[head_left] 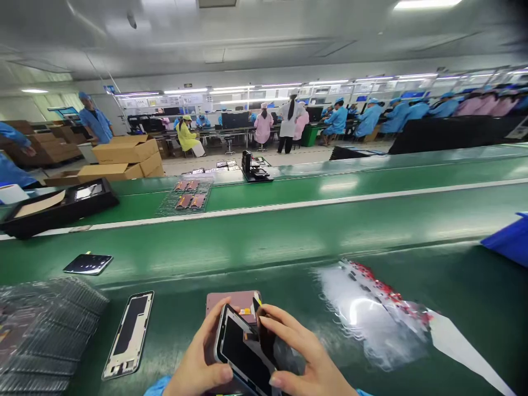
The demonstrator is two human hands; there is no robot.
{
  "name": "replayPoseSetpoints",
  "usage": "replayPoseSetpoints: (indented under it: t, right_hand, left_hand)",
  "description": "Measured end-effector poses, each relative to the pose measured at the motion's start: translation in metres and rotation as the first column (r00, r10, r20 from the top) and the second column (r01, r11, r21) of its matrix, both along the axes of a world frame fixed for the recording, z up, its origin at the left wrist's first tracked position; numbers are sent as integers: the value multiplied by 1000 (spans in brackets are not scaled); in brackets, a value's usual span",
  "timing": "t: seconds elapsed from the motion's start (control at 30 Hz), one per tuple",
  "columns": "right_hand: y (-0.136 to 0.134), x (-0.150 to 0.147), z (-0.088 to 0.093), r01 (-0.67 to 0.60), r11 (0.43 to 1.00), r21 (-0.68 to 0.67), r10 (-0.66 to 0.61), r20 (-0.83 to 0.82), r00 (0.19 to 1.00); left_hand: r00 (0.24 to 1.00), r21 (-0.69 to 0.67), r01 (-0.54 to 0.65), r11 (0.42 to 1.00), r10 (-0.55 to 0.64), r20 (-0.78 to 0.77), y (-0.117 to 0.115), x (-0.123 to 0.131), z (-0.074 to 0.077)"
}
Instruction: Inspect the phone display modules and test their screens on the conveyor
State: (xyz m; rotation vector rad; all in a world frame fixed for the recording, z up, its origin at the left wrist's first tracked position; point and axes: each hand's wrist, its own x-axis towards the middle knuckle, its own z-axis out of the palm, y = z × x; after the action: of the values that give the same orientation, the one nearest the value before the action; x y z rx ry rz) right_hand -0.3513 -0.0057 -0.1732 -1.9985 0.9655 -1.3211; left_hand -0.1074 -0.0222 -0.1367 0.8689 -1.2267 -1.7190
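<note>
My left hand [202, 352] grips a phone frame [243, 352] by its long edge, thumb on the near side. The frame is tilted and has a dark inner area inside a pale rim. Pinched in the fingers of my right hand [303, 352] is a dark, thin phone screen [267, 335], held at an angle over the frame's right part. A small flex cable [249, 336] shows between the two; whether it is connected I cannot tell. Just behind my hands lies a pinkish panel [218, 300] with an orange connector, partly covered by my fingers.
Left of my hands lies another phone frame [128, 335], beside stacked clear trays [53, 330]. A dark phone screen [88, 264] lies farther back. Clear films with red tabs [371, 313] spread at right, near a blue bin [509, 239]. Across the green belt [289, 231], co-workers sit at benches.
</note>
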Motion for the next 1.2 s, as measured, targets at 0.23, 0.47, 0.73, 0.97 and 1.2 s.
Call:
replayPoseSetpoints:
  t: [0.23, 0.47, 0.73, 0.97, 1.2]
  right_hand:
    - [1, 2, -2, 15, 999, -39, -17, -66, 998]
    - [1, 17, -4, 43, 984, -171, -71, -160, 985]
    - [4, 22, -9, 67, 952, -299, -143, -243, 959]
    - [3, 24, -11, 72, 938, -340, -168, -261, 951]
    - [3, 25, -9, 59, 933, -356, -156, -249, 956]
  left_hand:
    - [990, -68, 114, 991, -119, -70, -3, -1, -14]
    - [985, -49, 133, 990, -137, -107, 1, -14, -22]
    - [982, -19, 164, 986, -165, -89, 1, -21, -10]
    - [980, -17, 169, 986, -170, -106, 2, -20, -14]
    - [979, -23, 176, 984, -178, -99, 0, -19, -12]
